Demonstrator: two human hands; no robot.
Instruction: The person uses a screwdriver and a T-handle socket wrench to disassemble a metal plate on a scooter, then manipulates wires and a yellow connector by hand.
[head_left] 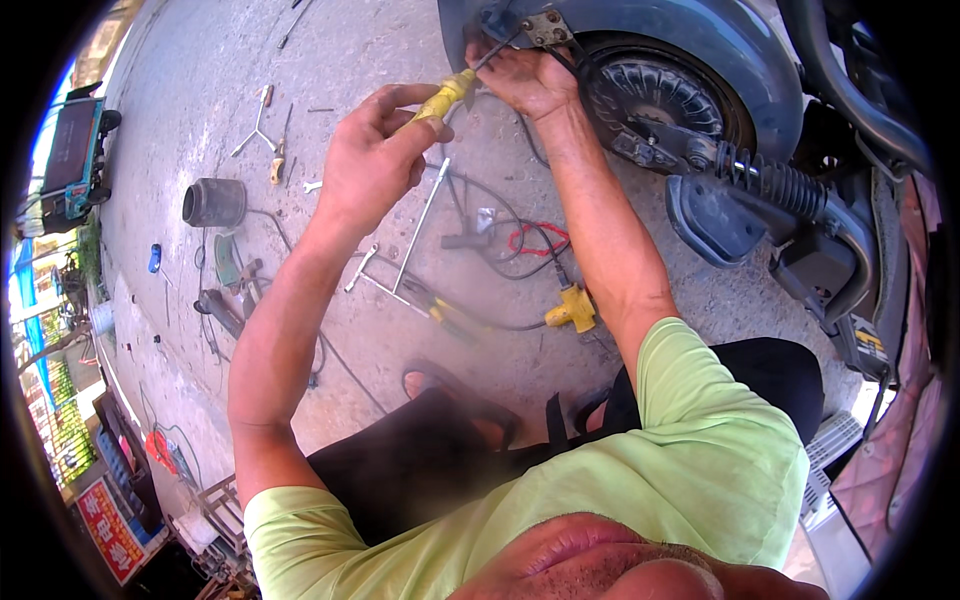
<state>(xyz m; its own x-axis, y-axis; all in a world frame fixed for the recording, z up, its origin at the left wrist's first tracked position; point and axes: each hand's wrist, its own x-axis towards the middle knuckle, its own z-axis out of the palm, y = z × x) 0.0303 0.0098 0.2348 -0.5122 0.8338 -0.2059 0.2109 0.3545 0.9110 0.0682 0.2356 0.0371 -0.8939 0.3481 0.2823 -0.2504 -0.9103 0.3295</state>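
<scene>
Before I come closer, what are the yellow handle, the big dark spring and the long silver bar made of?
The yellow handle is probably hard plastic: bright and smooth-looking.
The spring looks like steel, painted or coated black: its thick coils are dark with faint shine.
The silver bar seems bare or plated metal, with a pale gleam.

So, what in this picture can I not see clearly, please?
In the head view:
Tip of the yellow tool in the left hand: too small and dark beside the bracket.
Wheel: partly hidden by the blue fender.
Vehicle: cut off by the top edge.
Feet: partly covered by black trousers.
</scene>
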